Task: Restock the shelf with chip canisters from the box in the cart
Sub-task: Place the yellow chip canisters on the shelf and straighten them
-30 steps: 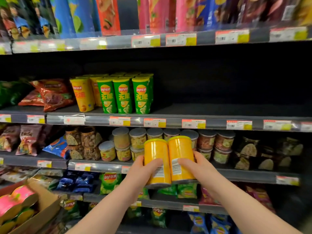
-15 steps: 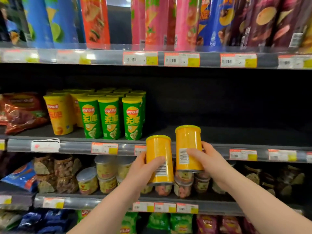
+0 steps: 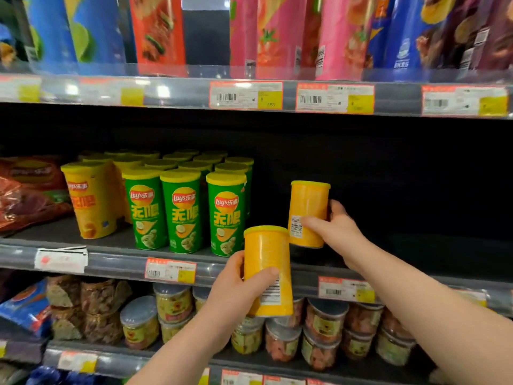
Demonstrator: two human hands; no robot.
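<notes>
Now we hold two yellow chip canisters, one in each hand, in front of the middle shelf. Our left hand grips the nearer canister low on its body: the thumb lies across the front beside the barcode and the fingers curl round the far side. That canister stands nearly upright, out in front of the shelf's price rail, its lid level with the bases of the green canisters.

Our right hand wraps the farther canister from the right, with the thumb on the front by its barcode and the fingers behind. This one sits higher and deeper, over the bare dark stretch of the shelf board just right of the green row, leaning slightly. Whether its base touches the board we cannot tell. The two held canisters are close, the lower left corner of the farther one hidden behind the top of the nearer one.

Left of the green row stands a yellow canister facing us, with red snack bags beyond it. Tall canisters line the shelf above, and lidded jars fill the shelf below our wrists.
</notes>
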